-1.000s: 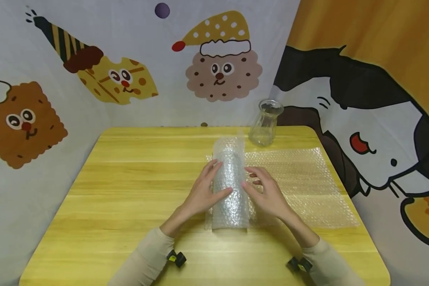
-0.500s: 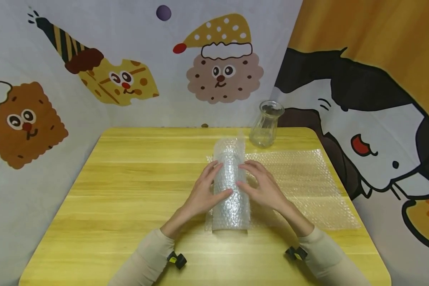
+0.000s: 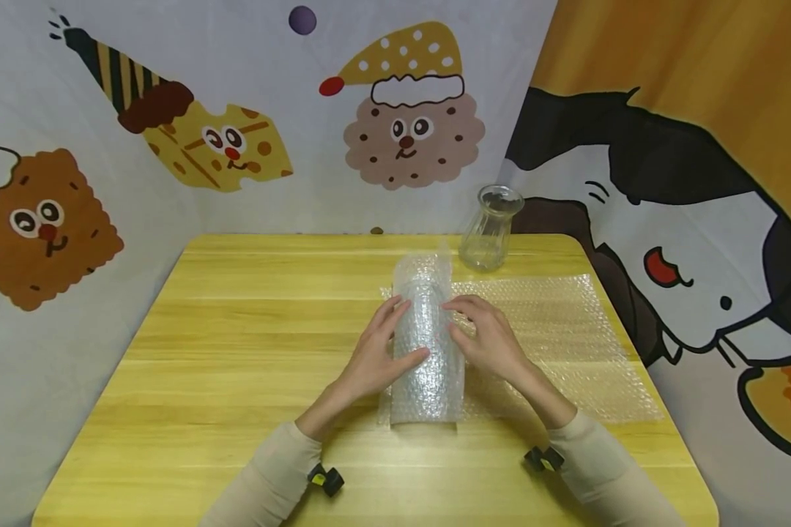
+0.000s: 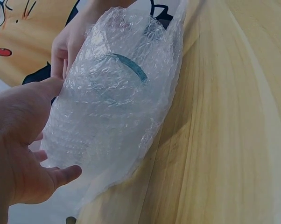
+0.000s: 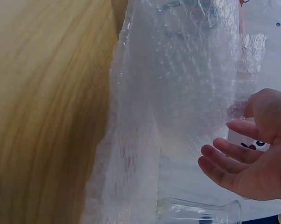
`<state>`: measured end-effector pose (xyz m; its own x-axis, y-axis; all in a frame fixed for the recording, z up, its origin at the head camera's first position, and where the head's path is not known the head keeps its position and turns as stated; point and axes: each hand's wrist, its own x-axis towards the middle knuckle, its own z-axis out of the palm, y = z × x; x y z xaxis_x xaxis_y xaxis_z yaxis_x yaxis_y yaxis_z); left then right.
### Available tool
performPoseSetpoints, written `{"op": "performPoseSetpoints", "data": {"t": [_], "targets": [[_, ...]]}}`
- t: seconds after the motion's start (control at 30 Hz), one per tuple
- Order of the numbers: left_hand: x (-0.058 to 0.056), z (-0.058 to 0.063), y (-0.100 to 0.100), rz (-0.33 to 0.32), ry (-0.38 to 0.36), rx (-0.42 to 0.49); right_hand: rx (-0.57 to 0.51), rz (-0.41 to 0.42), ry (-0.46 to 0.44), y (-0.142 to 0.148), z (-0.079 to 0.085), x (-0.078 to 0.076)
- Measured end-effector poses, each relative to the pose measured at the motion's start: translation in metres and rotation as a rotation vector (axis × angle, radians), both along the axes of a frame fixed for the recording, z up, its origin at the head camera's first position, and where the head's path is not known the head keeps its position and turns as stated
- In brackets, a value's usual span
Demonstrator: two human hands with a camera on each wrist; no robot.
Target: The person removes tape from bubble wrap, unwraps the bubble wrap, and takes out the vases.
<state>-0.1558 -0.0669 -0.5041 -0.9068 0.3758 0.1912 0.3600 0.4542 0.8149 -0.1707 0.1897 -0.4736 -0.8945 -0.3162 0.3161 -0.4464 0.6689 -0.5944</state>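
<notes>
A bubble-wrapped cylinder [image 3: 428,391] lies lengthwise on the wooden table, its contents mostly hidden. A curved teal band [image 4: 132,68] shows through the wrap in the left wrist view. My left hand [image 3: 372,359] rests on its left side, thumb laid across the top and fingers spread along the flank. At the right edge my right hand [image 3: 491,340] pinches the bubble wrap [image 5: 187,74] between thumb and index finger. The other right fingers [image 5: 224,158] are loosely bent beside it.
A flat sheet of bubble wrap [image 3: 560,329] extends to the right from under the roll. Behind it, near the table's back edge, stands a clear glass vase [image 3: 484,241]. The wooden table [image 3: 237,344] meets a cartoon-printed cloth [image 3: 250,44] at the back.
My right hand moves left onto the roll, then draws back slightly with thumb and index finger closer together. The wrap's right edge shifts slightly right. My left hand keeps its place.
</notes>
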Motion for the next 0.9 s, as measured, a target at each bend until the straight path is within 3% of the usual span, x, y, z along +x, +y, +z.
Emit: {"op": "performPoseSetpoints", "data": {"t": [0.53, 0.73, 0.9], "targets": [[0.001, 0.006, 0.001, -0.003, -0.014, 0.011, 0.167, -0.006, 0.267, -0.008, 0.010, -0.009], [0.002, 0.009, 0.002, -0.002, -0.021, 0.007, 0.159, 0.017, 0.325, -0.010, 0.008, -0.010], [0.003, 0.010, 0.002, -0.001, -0.030, 0.002, 0.090, 0.029, 0.314, -0.011, 0.005, -0.009]]}}
